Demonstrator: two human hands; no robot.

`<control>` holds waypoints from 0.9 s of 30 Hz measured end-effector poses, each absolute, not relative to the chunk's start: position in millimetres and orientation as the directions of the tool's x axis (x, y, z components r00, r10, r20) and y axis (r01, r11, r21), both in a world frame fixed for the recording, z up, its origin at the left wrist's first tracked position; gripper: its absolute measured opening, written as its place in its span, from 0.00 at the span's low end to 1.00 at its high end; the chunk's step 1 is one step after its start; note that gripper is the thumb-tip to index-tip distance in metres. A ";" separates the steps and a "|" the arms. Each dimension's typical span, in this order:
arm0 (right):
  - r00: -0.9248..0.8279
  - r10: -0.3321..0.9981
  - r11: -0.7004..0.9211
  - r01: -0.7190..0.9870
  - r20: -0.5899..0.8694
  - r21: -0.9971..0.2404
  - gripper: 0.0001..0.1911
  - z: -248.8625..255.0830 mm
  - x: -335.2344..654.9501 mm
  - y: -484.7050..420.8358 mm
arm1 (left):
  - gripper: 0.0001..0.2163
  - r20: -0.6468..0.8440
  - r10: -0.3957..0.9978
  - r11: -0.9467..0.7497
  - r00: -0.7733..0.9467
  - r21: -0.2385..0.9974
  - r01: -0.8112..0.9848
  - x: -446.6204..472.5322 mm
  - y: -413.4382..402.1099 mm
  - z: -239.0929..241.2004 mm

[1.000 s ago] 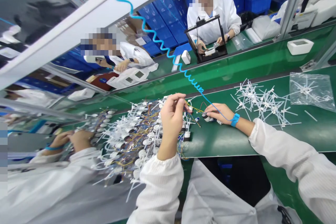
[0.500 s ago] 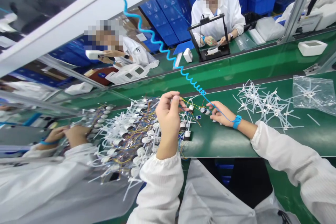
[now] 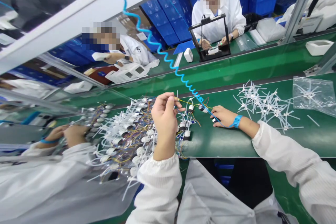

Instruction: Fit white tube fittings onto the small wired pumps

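Observation:
My left hand [image 3: 165,116] is raised at the right edge of a large heap of small pumps [image 3: 131,129] with white tubes and coloured wires. Its thumb and fingers are pinched on thin yellow wires [image 3: 187,102] that stretch rightward. A black-and-white pump [image 3: 203,108] lies between my hands, below the wires. My right hand [image 3: 223,116], with a blue wrist strap [image 3: 237,121], rests low over the green bench, fingers closed around a small dark-and-white part [image 3: 215,120]. Other pumps [image 3: 187,134] lie just right of my left forearm.
White tube clusters [image 3: 265,105] lie to the right, beside a clear plastic bag [image 3: 312,94] holding another. A coiled blue cord [image 3: 162,53] hangs across the view to my right wrist. Co-workers sit opposite and to the left. A black frame stand [image 3: 214,38] stands across the bench.
My right hand has moved slightly right and down, away from the pump, and now closes on the small part. My left hand has shifted a little left, stretching the yellow wires.

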State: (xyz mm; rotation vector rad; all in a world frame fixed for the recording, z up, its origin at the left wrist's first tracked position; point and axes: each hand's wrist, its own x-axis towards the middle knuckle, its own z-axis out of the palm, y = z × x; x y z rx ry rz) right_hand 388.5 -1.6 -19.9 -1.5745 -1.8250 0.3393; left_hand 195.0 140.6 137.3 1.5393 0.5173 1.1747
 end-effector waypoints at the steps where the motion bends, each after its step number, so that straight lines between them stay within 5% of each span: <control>1: -0.067 0.947 0.246 0.779 0.313 -0.577 0.12 -19.6 391.2 -1.2 | 0.16 0.401 0.820 -0.322 0.408 0.913 -0.249 194.7 140.8 137.6; 6: -0.147 0.942 0.301 0.772 0.303 -0.560 0.02 -12.1 397.4 -1.5 | 0.17 0.392 0.827 -0.325 0.403 0.918 -0.227 194.2 141.4 140.1; 18: 0.056 0.931 0.170 0.807 0.360 -0.565 0.14 11.5 372.4 -15.0 | 0.15 0.393 0.805 -0.354 0.444 0.919 -0.173 192.5 137.7 132.5; 27: 0.108 0.939 0.216 0.558 0.327 -0.802 0.18 17.6 364.1 -14.7 | 0.16 0.339 0.790 -0.295 0.511 0.941 -0.168 196.8 127.1 130.9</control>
